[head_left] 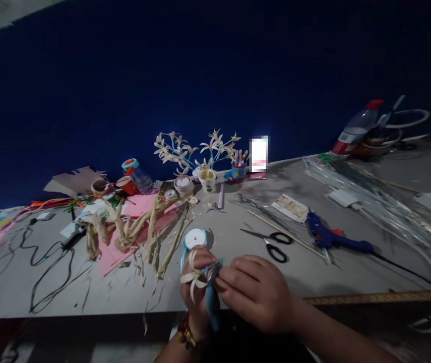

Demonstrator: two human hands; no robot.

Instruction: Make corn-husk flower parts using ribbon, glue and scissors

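My left hand (200,302), with a beaded bracelet at its wrist, is closed around the stem of a pale corn husk flower (193,279). Its petals splay out over my fingers. Beside it, my right hand (260,292) pinches light blue tape (212,302) at the stem; the fingertips partly hide the spot. Just behind my left hand stands a roll of blue tape (195,237) on a white spool. Black-handled scissors (271,243) lie part open on the table, beyond my right hand.
Dried corn husks (124,229) cover pink paper (105,257) at the left, near black cables (34,282). A blue glue gun (336,239) lies at the right with its cord trailing. Finished husk flowers (215,146) stand in cups at the back, near a lit phone (258,154).
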